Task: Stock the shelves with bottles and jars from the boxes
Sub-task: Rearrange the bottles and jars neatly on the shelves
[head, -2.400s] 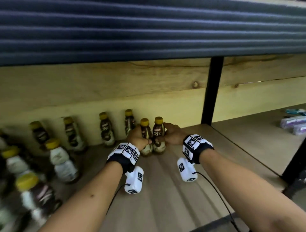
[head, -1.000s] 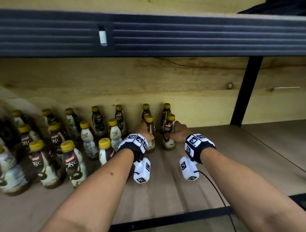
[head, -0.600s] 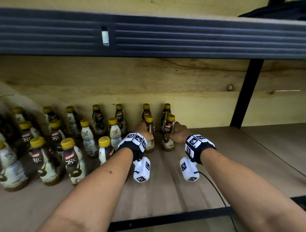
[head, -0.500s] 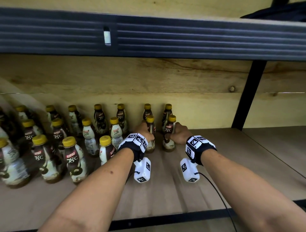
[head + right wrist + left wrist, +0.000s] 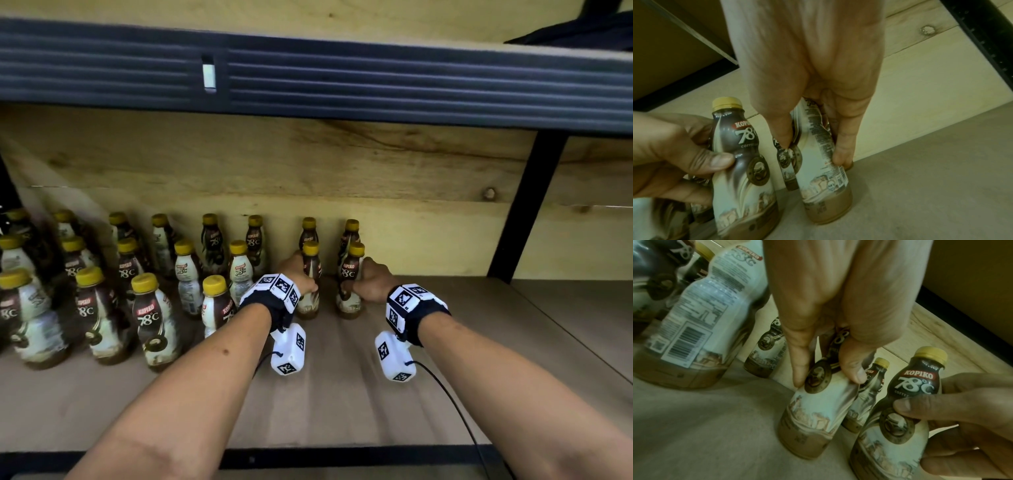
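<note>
We grip upright bottles: left hand [image 5: 297, 274] on left bottle [image 5: 310, 284], right hand [image 5: 373, 282] on right bottle [image 5: 350, 284], both standing on shelf [image 5: 342, 394] between hands.

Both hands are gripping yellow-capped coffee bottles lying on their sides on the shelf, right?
Not lying: the head view shows both bottles standing upright on the shelf. The left hand grips one bottle, the right hand the other bottle.
</note>
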{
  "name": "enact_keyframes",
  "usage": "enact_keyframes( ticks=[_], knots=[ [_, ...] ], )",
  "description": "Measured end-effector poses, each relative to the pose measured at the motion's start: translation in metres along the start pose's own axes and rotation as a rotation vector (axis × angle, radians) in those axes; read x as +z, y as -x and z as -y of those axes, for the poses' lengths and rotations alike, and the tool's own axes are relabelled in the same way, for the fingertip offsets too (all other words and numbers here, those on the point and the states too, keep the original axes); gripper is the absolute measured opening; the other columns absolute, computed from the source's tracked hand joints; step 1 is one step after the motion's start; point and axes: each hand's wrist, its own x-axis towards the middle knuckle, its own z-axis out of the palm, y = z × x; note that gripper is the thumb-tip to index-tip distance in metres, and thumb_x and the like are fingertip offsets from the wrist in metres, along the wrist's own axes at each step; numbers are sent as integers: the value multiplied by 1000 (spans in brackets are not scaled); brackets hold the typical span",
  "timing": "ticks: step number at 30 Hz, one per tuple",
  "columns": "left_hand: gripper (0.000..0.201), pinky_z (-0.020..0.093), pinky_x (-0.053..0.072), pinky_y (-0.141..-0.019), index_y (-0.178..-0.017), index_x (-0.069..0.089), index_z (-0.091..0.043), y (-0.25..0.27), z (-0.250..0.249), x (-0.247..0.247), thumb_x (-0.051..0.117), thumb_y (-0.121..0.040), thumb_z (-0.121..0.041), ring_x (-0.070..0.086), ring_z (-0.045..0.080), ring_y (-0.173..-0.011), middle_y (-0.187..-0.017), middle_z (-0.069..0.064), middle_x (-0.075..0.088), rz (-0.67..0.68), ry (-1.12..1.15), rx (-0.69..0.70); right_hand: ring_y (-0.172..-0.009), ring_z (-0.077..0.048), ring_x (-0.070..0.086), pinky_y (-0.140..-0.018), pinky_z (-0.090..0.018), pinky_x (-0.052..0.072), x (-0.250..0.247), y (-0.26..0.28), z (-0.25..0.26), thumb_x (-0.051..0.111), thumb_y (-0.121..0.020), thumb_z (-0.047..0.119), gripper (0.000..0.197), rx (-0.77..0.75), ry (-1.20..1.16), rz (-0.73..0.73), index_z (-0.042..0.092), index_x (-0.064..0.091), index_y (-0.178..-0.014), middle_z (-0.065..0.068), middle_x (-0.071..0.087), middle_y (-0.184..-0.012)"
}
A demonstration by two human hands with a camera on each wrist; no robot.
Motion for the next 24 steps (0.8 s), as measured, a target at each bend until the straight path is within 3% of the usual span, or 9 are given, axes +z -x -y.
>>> enact_keyframes(
  ticks=[5, 9, 12, 15, 18, 20, 22, 24],
  knots=[
    [63, 30, 48, -90, -125, 50, -14, 3, 0, 0, 80, -70, -15, 60, 27, -110, -120, 8, 62, -18, 11, -3, -120, -31, 53, -90, -33, 45, -1, 4, 0, 69, -85, 42, 65, -9, -3, 2, 9, 41, -134, -13, 54, -132],
    [61, 35, 50, -89, -124, 44, -10, 18, -1, 0, 77, -72, -16, 59, 31, -109, -119, 12, 60, -28, 8, -75, -116, -29, 55, -88, -35, 49, -7, 14, -4, 70, -82, 52, 75, 8, 51, 65, 7, 38, -134, -11, 54, -131],
    [55, 34, 50, -88, -123, 49, -6, 42, -2, -1, 73, -75, -18, 60, 32, -110, -119, 13, 62, -98, 2, -68, -89, -26, 63, -67, -32, 51, -15, 38, -4, 70, -85, 41, 57, 47, 13, 104, 5, 47, -122, -12, 62, -108],
    [52, 34, 51, -90, -121, 54, -7, 77, -2, -4, 70, -76, -27, 60, 33, -110, -120, 14, 63, -78, -49, 30, -71, -21, 61, -58, -30, 52, -16, 71, 2, 71, -85, 30, 34, 74, -44, 144, 8, 56, -106, -10, 63, -91],
    [41, 31, 47, -92, -114, 60, -19, 113, 14, -13, 68, -78, -36, 58, 29, -113, -120, 8, 62, 50, -15, 140, -71, -23, 61, -62, -33, 52, 1, 114, 12, 69, -88, 19, 21, 81, -157, 159, 2, 64, -100, -13, 66, -84],
    [25, 27, 48, -89, -98, 64, -25, 140, 35, -23, 70, -78, -39, 62, 22, -105, -108, 3, 68, 148, 14, 182, -70, -25, 62, -62, -32, 51, 22, 149, 21, 65, -91, 15, 19, 105, -227, 200, -3, 67, -98, -19, 69, -83],
    [13, 32, 56, -81, -84, 65, -19, 167, 62, -30, 70, -83, -31, 70, 23, -83, -84, 5, 72, 330, 81, 203, -66, -23, 65, -62, -30, 53, 47, 184, 29, 63, -93, 14, 17, 130, -263, 265, -2, 69, -91, -20, 71, -83],
    [13, 36, 59, -70, -84, 64, -9, 193, 90, -36, 66, -89, -21, 71, 25, -69, -72, 10, 70, 567, 138, 205, -64, -19, 66, -59, -27, 52, 72, 212, 35, 62, -94, 16, 19, 146, -307, 357, -1, 68, -88, -15, 73, -80]
  ],
)
